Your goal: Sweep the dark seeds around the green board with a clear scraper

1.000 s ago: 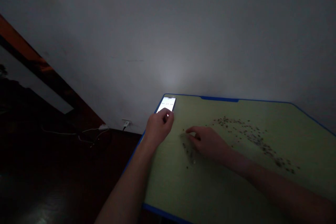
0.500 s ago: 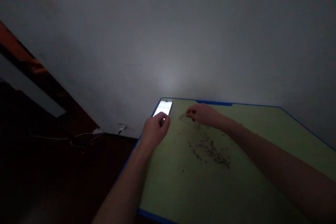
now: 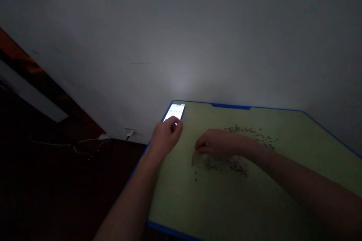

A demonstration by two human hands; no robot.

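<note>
My left hand (image 3: 166,135) is at the near end of a lit phone (image 3: 175,111) and covers part of its screen. Its fingers are curled and the thumb meets them; what they hold, if anything, is hidden. Low over the table, my right hand (image 3: 210,142) pinches a clear, thin-edged object (image 3: 194,159), its shape hard to make out in the dim light. Small dark grains (image 3: 237,167) lie scattered below and beside that hand. More of them (image 3: 240,129) spread out behind the right wrist.
The pale green table (image 3: 175,203) has a blue edge and stands against a grey wall (image 3: 240,45). Left of it, a plug (image 3: 130,133) and white cables (image 3: 87,141) lie near the dark floor.
My right hand has come nearer with the clear object, from the back of the table to the grains. Grains behind the wrist now show. My left hand stays by the phone.
</note>
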